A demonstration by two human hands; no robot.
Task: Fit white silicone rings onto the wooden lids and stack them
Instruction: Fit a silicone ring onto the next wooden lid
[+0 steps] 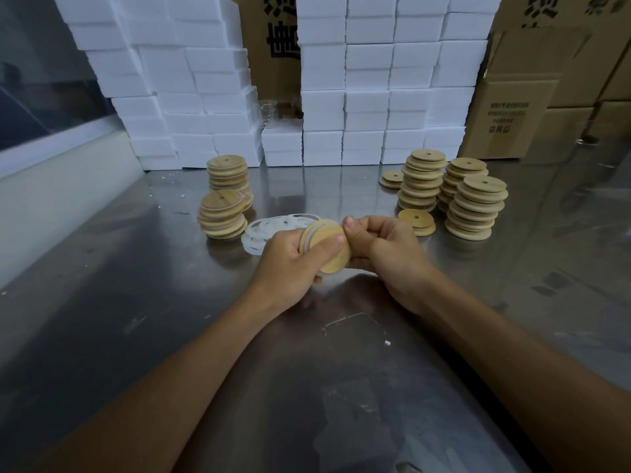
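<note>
Lid of pale wood is held above the tabletop between both hands, with a white silicone ring showing along its upper left edge. The left hand is curled round the disc, thumb laid across its face; the right hand pinches at the right rim, where the ring is judged to be worked on. The lid is judged light, stiff and smooth, best taken by the rim so the groove stays free; the ring is judged soft, stretchy and apt to slip off or twist. A loose heap of rings lies just beyond the left hand. Stacks of ringed lids stand further left, stacks of bare lids to the right, both near enough to be knocked. White foam boxes and cardboard cartons wall the back.
</note>
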